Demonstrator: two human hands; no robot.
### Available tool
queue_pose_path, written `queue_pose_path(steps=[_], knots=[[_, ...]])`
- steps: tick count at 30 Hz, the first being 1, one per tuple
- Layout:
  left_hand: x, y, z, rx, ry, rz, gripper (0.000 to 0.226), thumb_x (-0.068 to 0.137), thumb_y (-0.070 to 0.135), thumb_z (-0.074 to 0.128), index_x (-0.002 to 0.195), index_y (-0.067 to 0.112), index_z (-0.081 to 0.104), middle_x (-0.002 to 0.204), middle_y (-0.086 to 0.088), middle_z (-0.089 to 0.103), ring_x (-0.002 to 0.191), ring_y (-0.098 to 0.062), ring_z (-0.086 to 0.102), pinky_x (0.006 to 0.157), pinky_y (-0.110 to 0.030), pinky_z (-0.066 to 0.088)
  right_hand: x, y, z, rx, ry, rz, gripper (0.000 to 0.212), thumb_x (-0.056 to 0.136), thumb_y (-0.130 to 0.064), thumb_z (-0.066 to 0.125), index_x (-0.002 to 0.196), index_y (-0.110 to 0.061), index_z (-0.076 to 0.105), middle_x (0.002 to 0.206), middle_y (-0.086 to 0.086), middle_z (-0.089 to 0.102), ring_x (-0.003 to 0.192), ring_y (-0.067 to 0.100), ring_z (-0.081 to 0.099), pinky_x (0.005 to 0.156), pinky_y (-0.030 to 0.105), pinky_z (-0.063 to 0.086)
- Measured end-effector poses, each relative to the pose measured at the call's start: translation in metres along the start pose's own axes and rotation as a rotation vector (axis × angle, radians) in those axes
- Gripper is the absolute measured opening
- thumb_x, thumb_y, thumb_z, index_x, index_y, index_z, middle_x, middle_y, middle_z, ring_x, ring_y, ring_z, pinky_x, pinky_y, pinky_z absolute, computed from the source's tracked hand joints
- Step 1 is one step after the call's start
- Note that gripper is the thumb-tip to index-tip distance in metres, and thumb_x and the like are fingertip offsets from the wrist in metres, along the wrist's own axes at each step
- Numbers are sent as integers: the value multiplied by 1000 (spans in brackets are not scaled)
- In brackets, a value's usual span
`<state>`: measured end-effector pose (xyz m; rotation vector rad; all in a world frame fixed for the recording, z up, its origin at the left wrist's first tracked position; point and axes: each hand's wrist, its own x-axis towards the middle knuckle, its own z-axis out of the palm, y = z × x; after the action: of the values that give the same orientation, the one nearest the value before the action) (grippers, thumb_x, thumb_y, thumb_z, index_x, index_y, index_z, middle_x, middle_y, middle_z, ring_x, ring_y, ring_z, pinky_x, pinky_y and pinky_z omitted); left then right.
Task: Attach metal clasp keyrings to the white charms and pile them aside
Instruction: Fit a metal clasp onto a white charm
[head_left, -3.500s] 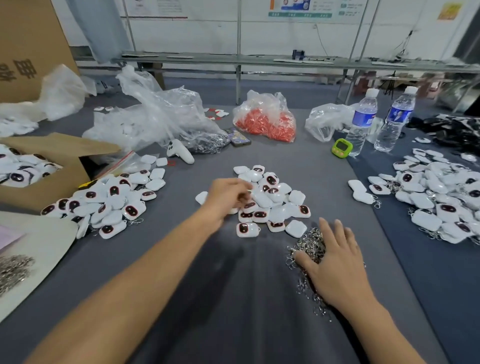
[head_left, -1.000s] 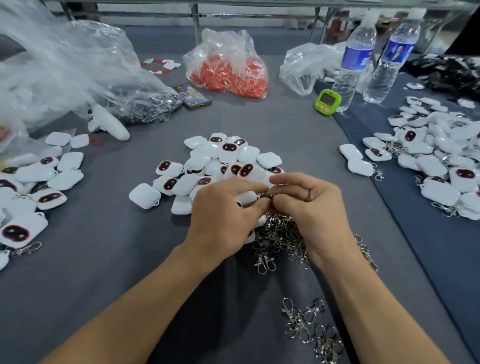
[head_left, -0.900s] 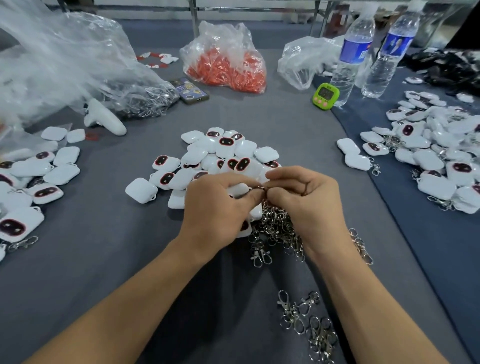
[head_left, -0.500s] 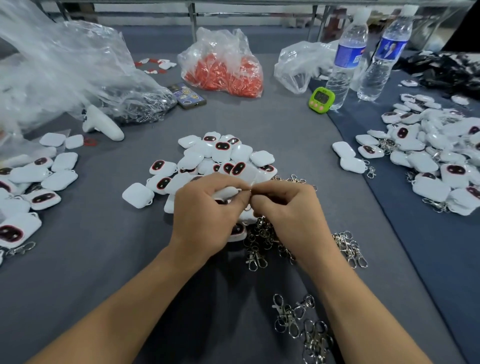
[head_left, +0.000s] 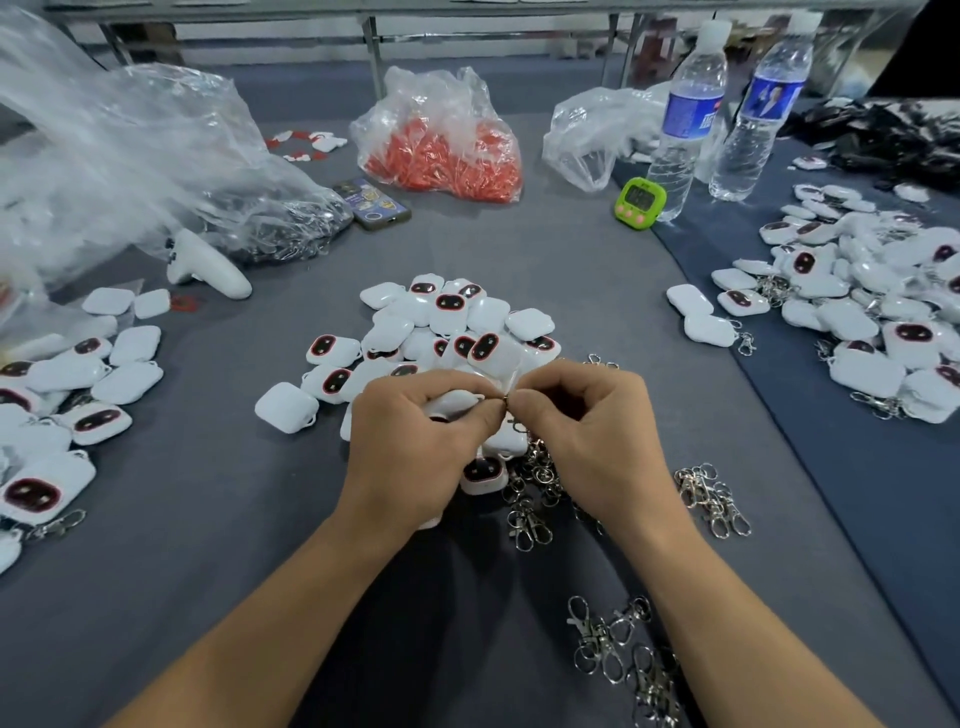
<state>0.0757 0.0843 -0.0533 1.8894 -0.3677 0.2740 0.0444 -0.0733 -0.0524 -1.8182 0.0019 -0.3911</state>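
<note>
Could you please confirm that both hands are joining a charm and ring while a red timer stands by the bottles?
Not quite: the head view shows the timer by the bottles is green, not red. The left hand and right hand do join a charm and ring.

Showed smooth, glossy finish on the white rounded-square plastic charms, with shiny dark faces rimmed in red on some. Gleamed bright and polished on the silver metal clasp keyrings. Looked matt and finely woven across the grey cloth table cover. Crinkled thin and glossy in the clear plastic bags. Appeared transparent and ribbed, with slick printed labels, on the two clear plastic water bottles, and smooth and hard on the small green plastic timer.
</note>
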Motion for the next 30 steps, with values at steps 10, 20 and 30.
queue_pose_path(steps=[10, 20, 30], knots=[[10, -5, -6, -98, 124, -122, 9, 74, 26, 76, 72, 35, 77, 72, 14, 75, 70, -3, 71, 66, -17, 55, -4, -4, -2, -156, 207, -14, 29, 86, -15, 78, 68, -37, 70, 59, -15, 62, 56, 2, 51, 57, 9, 39], [8, -1, 0, -111, 91, -108, 3, 75, 32, 75, 76, 34, 77, 73, 11, 75, 69, -8, 72, 63, -16, 54, -7, -5, 5, -137, 57, -9, 16, 84, -19, 76, 75, -31, 77, 65, -14, 71, 58, 5, 64, 56, 15, 48], [-2, 24, 15, -515, 75, -301, 17, 87, -1, 70, 80, 14, 75, 83, -4, 74, 77, -20, 71, 63, -31, 57, -20, -13, 31, 186, -94, 56, 28, 84, -6, 68, 101, -27, 75, 92, -4, 78, 77, 21, 76, 65, 45, 64]])
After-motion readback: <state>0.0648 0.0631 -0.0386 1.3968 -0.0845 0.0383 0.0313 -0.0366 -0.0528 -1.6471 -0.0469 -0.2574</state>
